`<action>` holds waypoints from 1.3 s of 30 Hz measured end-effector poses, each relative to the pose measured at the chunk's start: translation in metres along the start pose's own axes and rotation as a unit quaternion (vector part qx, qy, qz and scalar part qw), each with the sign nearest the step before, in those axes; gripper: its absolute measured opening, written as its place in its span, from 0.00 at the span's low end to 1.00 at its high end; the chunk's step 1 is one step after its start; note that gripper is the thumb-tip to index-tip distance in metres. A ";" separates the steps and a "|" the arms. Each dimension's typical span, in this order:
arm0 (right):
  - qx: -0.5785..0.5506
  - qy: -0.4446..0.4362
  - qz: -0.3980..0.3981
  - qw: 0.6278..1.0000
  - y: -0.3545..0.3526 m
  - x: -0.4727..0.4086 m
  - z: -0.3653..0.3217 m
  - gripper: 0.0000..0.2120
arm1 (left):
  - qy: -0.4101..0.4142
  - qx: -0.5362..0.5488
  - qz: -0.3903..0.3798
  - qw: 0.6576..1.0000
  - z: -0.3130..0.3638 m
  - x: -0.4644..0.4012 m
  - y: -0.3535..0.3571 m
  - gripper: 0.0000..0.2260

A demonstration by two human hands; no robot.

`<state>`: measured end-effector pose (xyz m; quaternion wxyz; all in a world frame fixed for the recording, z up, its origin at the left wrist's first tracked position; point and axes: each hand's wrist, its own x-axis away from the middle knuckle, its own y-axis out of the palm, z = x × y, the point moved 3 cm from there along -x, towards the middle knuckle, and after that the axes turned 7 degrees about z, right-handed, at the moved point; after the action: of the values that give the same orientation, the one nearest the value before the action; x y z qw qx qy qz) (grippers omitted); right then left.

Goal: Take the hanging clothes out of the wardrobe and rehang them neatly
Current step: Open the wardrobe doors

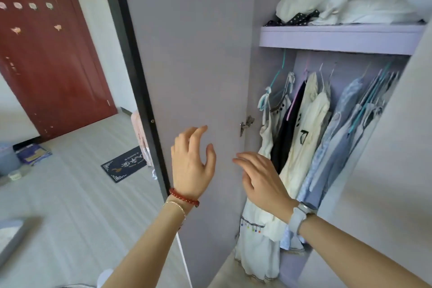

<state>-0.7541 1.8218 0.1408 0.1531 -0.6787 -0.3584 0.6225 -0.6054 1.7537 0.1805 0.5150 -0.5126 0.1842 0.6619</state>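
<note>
While the wardrobe door (194, 54) stands swung wide, both hands hover empty with fingers spread: the left hand (192, 163) against the door panel, the right hand (263, 181) at its three o'clock, just before the hanging clothes (311, 138). Those garments crowd the rail at two o'clock, under the shelf (336, 38). Packed so tightly, one tugged hanger could likely drag a neighbour off or snag a strap.

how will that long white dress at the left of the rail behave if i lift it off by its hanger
The white dress probably hangs floppy and light: its thin fabric drapes in soft folds. Its thin tied straps may slip off the teal hanger.
</note>
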 end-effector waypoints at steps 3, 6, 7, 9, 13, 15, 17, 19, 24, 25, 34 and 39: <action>0.078 0.051 0.019 0.995 -0.032 0.021 0.042 0.15 | -0.044 0.069 -0.100 0.992 0.022 0.002 0.052 0.14; 0.168 0.105 0.047 0.979 -0.076 0.041 0.089 0.14 | -0.043 0.120 -0.150 0.980 0.052 -0.001 0.110 0.09; 0.200 0.119 0.053 0.971 -0.093 0.047 0.105 0.14 | -0.041 0.135 -0.165 0.976 0.065 -0.003 0.130 0.08; 0.276 0.138 0.057 0.950 -0.128 0.056 0.137 0.15 | -0.033 0.165 -0.199 0.965 0.097 -0.008 0.172 0.08; 0.399 0.159 0.045 0.902 -0.192 0.058 0.193 0.24 | -0.024 0.236 -0.273 0.932 0.169 -0.019 0.250 0.14; 0.441 0.165 0.038 0.881 -0.213 0.054 0.213 0.28 | -0.010 0.282 -0.295 0.913 0.205 -0.025 0.277 0.22; 0.460 0.183 0.034 0.868 -0.224 0.052 0.227 0.31 | -0.001 0.332 -0.316 0.889 0.236 -0.030 0.296 0.29; 0.473 0.194 0.021 0.859 -0.225 0.053 0.233 0.34 | -0.028 0.390 -0.335 0.857 0.256 -0.033 0.309 0.30; 0.469 0.219 0.027 0.855 -0.217 0.057 0.230 0.35 | -0.085 0.430 -0.328 0.837 0.261 -0.025 0.307 0.26; 0.464 0.223 0.030 0.857 -0.216 0.058 0.226 0.34 | -0.085 0.440 -0.327 0.832 0.260 -0.022 0.301 0.25; 0.268 0.304 0.122 0.906 -0.203 0.109 0.157 0.27 | -0.006 0.468 -0.347 0.813 0.243 0.007 0.216 0.25; 0.194 0.356 0.174 0.897 -0.212 0.146 0.099 0.24 | 0.080 0.521 -0.379 0.761 0.250 0.030 0.161 0.30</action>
<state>-0.9155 2.0446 0.1540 0.2880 -0.8637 -0.0280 0.4128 -0.8656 1.8966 0.2108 0.8950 -0.2443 0.3315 0.1712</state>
